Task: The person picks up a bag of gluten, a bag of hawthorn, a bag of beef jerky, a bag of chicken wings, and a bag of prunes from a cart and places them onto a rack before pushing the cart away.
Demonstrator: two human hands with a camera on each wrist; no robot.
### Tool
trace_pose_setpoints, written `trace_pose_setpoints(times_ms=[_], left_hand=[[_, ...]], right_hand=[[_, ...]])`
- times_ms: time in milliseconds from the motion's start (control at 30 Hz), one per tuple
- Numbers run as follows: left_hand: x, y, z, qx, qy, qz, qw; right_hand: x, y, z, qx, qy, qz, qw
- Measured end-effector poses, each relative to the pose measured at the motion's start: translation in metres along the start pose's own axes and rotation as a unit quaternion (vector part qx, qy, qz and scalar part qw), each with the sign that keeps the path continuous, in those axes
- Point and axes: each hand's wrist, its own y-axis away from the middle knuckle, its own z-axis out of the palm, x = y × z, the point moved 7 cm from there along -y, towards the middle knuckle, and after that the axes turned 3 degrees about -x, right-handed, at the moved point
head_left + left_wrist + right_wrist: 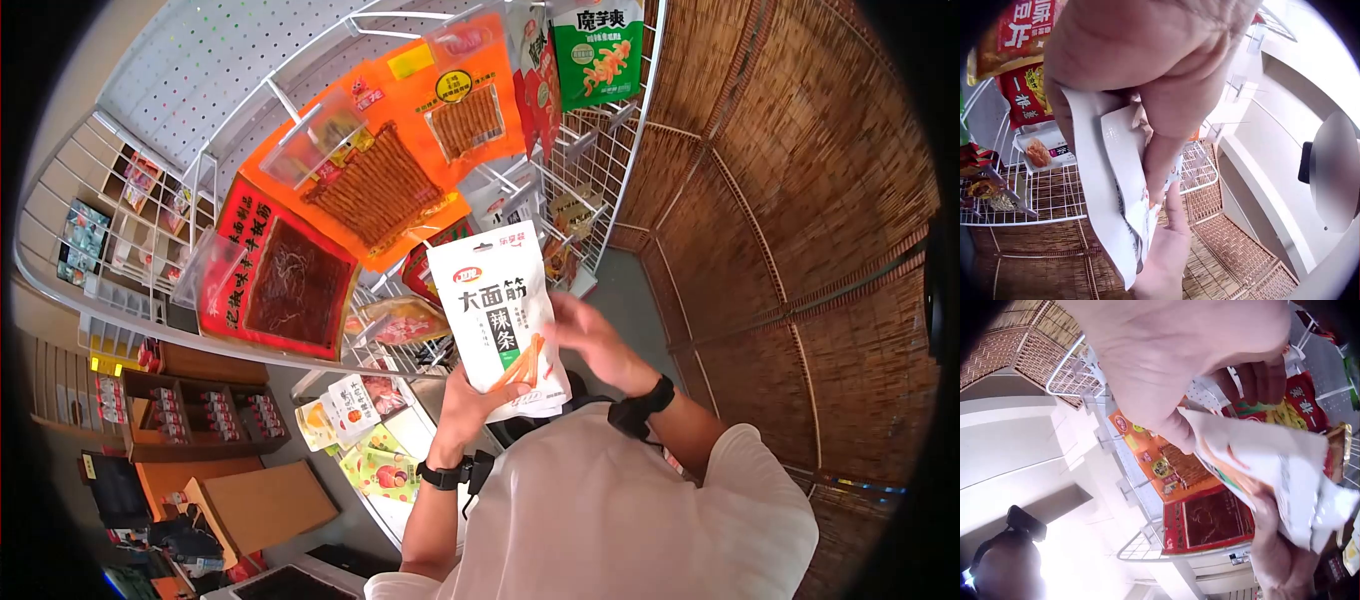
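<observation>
A white snack packet (pixel 492 300) with black lettering and a picture of orange strips is held up in front of the chest, face toward the head camera. My left hand (pixel 474 408) grips its bottom end, thumb across the front. At the packet's right edge is my right hand (pixel 596 348); in the right wrist view its thumb (pixel 1179 432) lies on the front, with the curled, ringed fingers behind. Side-on in the left wrist view, the white packaging (pixel 1100 175) shows two layers, one behind the other.
Beyond the packet, a white wire rack (pixel 300 125) carries orange packets (pixel 375 185), a red packet (pixel 285 270) and a green packet (pixel 598 60) on hooks. More packets (pixel 385 470) lie on a lower shelf at left. A woven screen (pixel 800 200) stands to the right.
</observation>
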Motion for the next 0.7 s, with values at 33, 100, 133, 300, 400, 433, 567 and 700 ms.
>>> trace_pose_setpoints(times_ms=[33, 100, 133, 300, 400, 433, 567, 700], left_hand=[[-0.002, 0.001, 0.000, -0.002, 0.007, 0.005, 1.000], [-0.008, 0.004, 0.002, -0.015, -0.018, -0.012, 1.000], [-0.010, 0.004, 0.003, -0.028, -0.044, -0.026, 0.998], [-0.010, 0.010, 0.013, -0.051, -0.048, -0.024, 0.997], [-0.004, 0.013, 0.016, -0.054, -0.047, -0.018, 0.997], [-0.005, 0.013, 0.015, -0.055, -0.047, -0.018, 0.997], [-0.007, 0.012, 0.015, -0.084, -0.046, -0.003, 0.995], [-0.012, 0.011, 0.015, -0.085, -0.036, -0.004, 0.996]], right_hand=[[-0.013, -0.004, 0.002, -0.003, -0.028, -0.012, 1.000], [-0.022, -0.009, -0.001, 0.006, -0.076, 0.005, 0.997], [-0.024, -0.010, 0.000, 0.013, -0.123, 0.019, 0.992], [-0.037, -0.014, 0.008, 0.088, -0.134, 0.006, 0.987], [-0.037, -0.016, 0.008, 0.093, -0.078, -0.012, 0.992], [-0.042, -0.015, 0.011, 0.105, -0.077, -0.020, 0.991], [-0.046, -0.016, 0.014, 0.115, -0.046, -0.021, 0.992], [-0.045, -0.017, 0.014, 0.123, -0.021, -0.020, 0.992]])
